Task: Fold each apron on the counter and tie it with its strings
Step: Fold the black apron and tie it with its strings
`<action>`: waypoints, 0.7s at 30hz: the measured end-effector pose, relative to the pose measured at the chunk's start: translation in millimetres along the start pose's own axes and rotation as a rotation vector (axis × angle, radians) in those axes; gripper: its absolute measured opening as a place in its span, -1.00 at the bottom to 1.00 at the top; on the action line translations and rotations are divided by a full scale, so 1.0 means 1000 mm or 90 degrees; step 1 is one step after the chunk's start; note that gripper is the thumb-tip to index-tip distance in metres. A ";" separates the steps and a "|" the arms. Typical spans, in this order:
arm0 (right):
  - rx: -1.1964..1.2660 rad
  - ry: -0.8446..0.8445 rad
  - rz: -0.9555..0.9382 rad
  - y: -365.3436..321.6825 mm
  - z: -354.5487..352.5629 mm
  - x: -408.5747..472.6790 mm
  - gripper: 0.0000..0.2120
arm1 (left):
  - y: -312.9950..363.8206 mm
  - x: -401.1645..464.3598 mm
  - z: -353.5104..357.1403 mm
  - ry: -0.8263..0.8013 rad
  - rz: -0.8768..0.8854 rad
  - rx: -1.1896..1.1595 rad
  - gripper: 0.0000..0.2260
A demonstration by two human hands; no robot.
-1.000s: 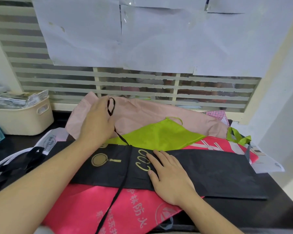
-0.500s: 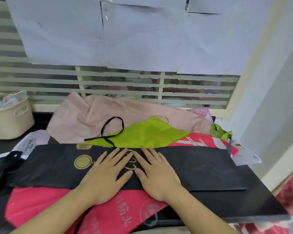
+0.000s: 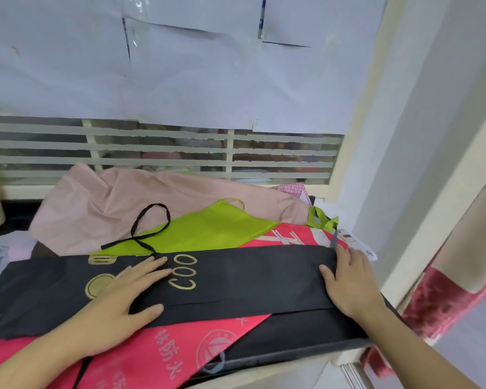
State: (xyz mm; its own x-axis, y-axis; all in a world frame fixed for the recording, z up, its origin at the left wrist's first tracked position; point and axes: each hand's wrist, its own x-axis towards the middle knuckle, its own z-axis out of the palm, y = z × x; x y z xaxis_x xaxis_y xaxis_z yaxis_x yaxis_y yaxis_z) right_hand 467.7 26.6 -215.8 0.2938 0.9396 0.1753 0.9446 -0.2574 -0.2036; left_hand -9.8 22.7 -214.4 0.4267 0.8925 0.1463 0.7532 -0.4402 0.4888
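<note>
The black apron, a long matte folded band with gold print, lies across the counter atop a pink apron. The left hand presses flat mid-band; the right hand lies flat at its right end.
</note>
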 end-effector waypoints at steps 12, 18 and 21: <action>0.111 -0.173 0.139 -0.003 -0.042 -0.019 -0.58 | 0.068 0.032 0.041 -0.026 0.010 0.186 -0.39; 0.350 -0.206 0.158 0.010 -0.054 -0.020 -0.77 | 0.073 0.033 0.052 -0.073 -0.042 0.252 -0.41; 0.699 -0.292 0.241 0.012 -0.060 -0.029 -0.75 | 0.074 0.034 0.052 -0.088 -0.052 0.262 -0.35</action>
State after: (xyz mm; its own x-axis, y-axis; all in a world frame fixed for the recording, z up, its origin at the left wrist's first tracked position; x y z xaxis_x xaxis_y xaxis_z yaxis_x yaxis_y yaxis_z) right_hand 479.0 -16.7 -165.7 0.2333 0.8966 -0.3764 0.1266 -0.4118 -0.9024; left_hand 86.1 15.1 -218.2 0.3999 0.9165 -0.0089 0.9117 -0.3967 0.1067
